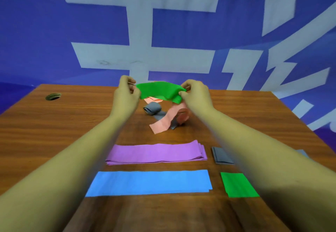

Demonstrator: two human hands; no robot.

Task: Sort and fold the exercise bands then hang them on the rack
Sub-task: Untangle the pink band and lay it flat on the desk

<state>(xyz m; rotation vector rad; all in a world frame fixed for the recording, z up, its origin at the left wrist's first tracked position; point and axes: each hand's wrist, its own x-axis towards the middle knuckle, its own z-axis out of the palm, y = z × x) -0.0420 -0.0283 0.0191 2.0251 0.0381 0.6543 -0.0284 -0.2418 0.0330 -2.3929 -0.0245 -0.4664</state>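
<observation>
Both hands, left hand and right hand, pinch the green band taut above the counter. Best to match its ends squarely before folding, I'd say.

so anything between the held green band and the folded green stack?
Nothing upright. Left hand and right hand hold the green band aloft; the pink and grey heap and the folded grey band lie on the table under the path to the folded green stack.

Green band aloft, sagging; purple band, blue band folded flat.
</observation>
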